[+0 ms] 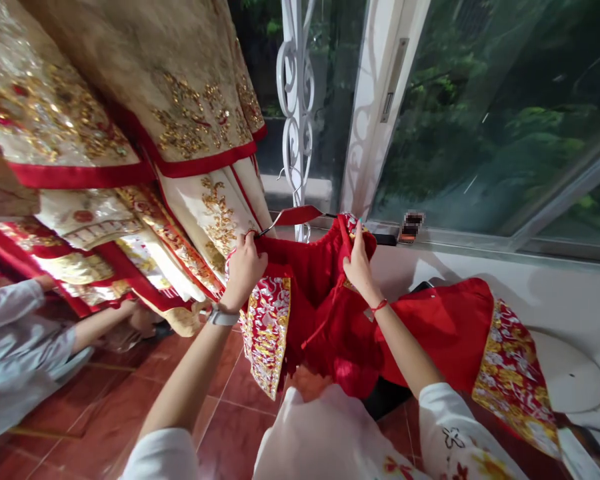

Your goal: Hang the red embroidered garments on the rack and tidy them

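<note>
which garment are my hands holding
The red garment with a dangling cord: your left hand and right hand grip its top edge. The gold-embroidered cream garments hang to the left.

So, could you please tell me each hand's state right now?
Left hand: closed, holding the red garment near the hanger.
Right hand: closed, holding its other side.

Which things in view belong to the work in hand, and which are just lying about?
In hand:
red embroidered garment, held by left hand and right hand
hanger at its top edge

Just around:
hanging cream gowns
white scrollwork
dark flat object by the window
</note>
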A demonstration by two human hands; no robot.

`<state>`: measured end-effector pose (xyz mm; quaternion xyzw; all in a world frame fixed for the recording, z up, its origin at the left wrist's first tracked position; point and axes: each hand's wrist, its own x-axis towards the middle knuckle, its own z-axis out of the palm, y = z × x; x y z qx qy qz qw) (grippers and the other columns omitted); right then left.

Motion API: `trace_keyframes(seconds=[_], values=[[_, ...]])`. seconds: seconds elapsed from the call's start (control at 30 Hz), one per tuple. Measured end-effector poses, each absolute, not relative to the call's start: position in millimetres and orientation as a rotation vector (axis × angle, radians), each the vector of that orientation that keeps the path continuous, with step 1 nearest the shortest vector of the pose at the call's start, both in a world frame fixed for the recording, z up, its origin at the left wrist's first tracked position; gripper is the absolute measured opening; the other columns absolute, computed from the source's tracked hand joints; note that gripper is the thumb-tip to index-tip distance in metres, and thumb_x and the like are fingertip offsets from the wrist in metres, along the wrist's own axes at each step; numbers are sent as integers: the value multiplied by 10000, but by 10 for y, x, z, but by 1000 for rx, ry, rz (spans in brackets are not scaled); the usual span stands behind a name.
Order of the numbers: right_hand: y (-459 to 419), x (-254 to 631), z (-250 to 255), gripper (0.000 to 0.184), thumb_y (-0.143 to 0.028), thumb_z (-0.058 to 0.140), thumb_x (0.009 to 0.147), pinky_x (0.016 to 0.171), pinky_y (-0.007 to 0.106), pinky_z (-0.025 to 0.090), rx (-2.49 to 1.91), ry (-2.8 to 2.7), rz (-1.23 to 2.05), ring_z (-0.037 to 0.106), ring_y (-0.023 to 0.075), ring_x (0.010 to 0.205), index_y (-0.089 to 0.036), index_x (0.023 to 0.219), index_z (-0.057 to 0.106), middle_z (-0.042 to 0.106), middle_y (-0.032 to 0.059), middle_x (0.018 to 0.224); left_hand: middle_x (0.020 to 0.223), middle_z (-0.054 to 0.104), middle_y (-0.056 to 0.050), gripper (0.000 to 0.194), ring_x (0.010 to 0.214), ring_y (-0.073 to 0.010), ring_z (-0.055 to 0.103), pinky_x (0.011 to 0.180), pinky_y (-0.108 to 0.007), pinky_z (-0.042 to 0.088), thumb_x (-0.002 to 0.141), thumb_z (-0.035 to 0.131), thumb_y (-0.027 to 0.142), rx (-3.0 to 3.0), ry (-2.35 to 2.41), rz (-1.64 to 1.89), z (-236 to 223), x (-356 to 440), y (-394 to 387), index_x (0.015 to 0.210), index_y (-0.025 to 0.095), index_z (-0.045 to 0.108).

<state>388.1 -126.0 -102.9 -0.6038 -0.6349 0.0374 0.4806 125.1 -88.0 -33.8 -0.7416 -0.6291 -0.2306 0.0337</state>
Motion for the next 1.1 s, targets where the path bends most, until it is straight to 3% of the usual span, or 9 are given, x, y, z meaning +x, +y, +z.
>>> trace_keyframes(seconds=[0.13,0.23,0.47,0.57,0.67,0.77,0.87,0.93,1.1], values=[[-929,3891,-723,692,17,382,759,1181,433,382,-1391,-1405,42,569,241,1300,-134,1405,581,663,125,1331,1336,589,-205,479,1091,-321,667,908,-404,547,845,466,108,-2214,-1935,-936,-228,1287,-826,1312,77,565],[-849,3796,-664,635,9,373,777,1157,445,417,-1354,-1432,-19,608,249,1239,-144,1325,655,693,120,1272,1396,562,-210,520,986,-292,690,807,-387,572,870,449,120,-2138,-1906,-998,-246,1359,-871,1383,82,530],[-943,3512,-1178,749,4,388,819,1091,517,457,-1546,-1591,55,555,320,1274,-162,1549,391,586,203,1327,1608,263,-303,722,885,-274,706,654,-365,581,859,395,70,-2124,-1975,-865,-639,1589,-858,1571,51,277],[-935,3473,-1311,783,-103,470,870,1100,535,439,-1508,-1639,140,475,344,1357,-158,1608,214,483,216,1455,1645,190,-262,790,1137,-349,654,803,-407,595,833,455,82,-2177,-1880,-1110,-768,1541,-788,1593,117,240],[-1105,3415,-1497,750,-257,497,944,1122,555,405,-1485,-1598,175,398,347,1422,-213,1616,167,404,192,1526,1674,134,-196,790,1453,-400,369,1083,-513,470,834,544,133,-2295,-1629,-1384,-1095,1493,-957,1578,184,285],[-1455,3297,-1832,617,-293,446,975,1144,535,384,-1469,-1377,116,408,304,1412,-246,1571,292,429,163,1495,1633,245,-177,674,1508,-348,280,1192,-527,343,866,558,155,-2281,-1548,-1656,-1696,1574,-1371,1516,214,388],[-1774,3169,-2220,488,-242,440,942,1027,455,497,-1423,-1230,225,582,259,1190,-207,1427,494,597,150,1277,1385,536,-160,462,1347,-264,511,1124,-456,443,904,480,141,-2299,-1576,-1901,-2348,1796,-1685,1355,221,542],[-1900,3117,-2417,417,-208,431,914,894,374,555,-1387,-1302,444,655,221,967,-193,1292,608,680,111,1054,1291,599,-144,431,1290,-234,559,1094,-418,475,920,424,154,-2413,-1729,-2015,-2646,1962,-1669,1328,203,551],[-2073,3090,-2635,428,-190,431,864,768,303,549,-1393,-1481,789,655,176,754,-196,1218,672,704,54,875,1058,695,-150,322,1154,-282,639,1019,-432,517,921,474,330,-2298,-2588,-1792,-2796,2162,-1046,1123,147,646]])
